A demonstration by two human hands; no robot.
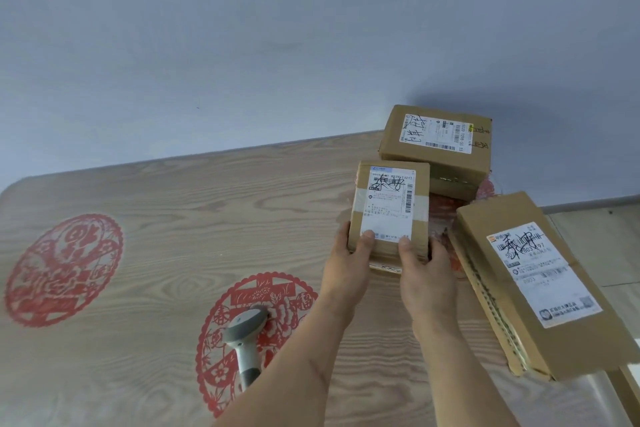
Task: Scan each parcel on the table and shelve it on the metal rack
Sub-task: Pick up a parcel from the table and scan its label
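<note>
I grip the small cardboard parcel (389, 208) by its near end with both hands: my left hand (349, 263) on its left corner, my right hand (427, 274) on its right, thumbs pressed on the white shipping label. It sits at the worktop's (173, 218) far right, between a larger parcel (438, 146) by the wall and a long parcel (540, 288) to my right. The grey barcode scanner (244, 336) lies on a red paper-cut design (249, 340) left of my forearm.
</note>
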